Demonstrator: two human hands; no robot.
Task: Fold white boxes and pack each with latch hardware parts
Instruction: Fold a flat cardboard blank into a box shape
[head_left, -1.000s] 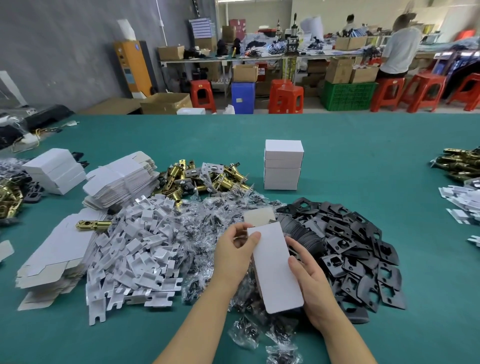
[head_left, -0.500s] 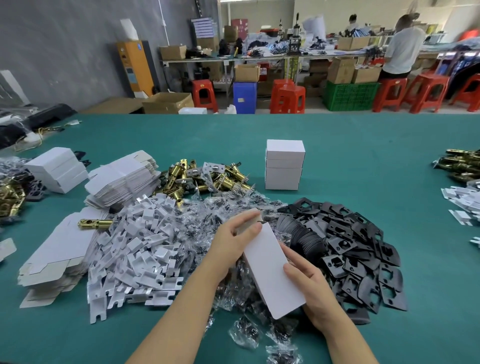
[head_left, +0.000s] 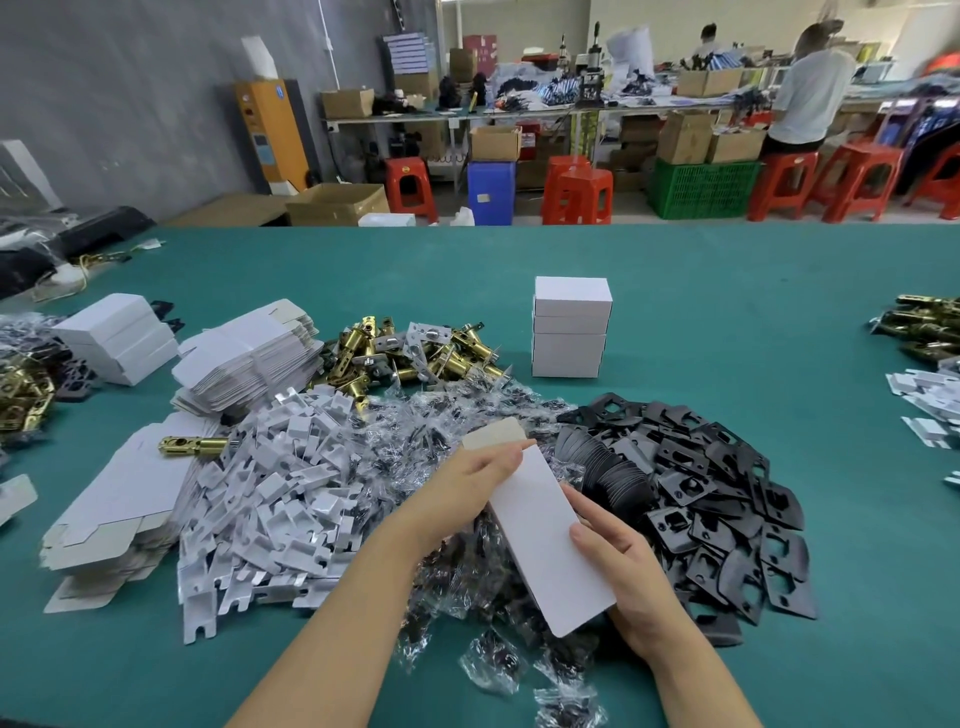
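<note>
Now both hands hold white box (head_left: 545, 530)

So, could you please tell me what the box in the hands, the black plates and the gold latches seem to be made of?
Box: thin white paperboard, matte; its open flap shows a greyish-beige inside.
Black plates: probably stamped sheet metal with a dark satin coating; thin, flat, with punched holes.
Gold latches: metal, shiny brass-coloured finish, with silvery faceplates.

My left hand (head_left: 470, 475) is reopening the grey end flap (head_left: 492, 432) of the long white cardboard box (head_left: 550, 540), which it was pressing shut half a second ago.
</note>
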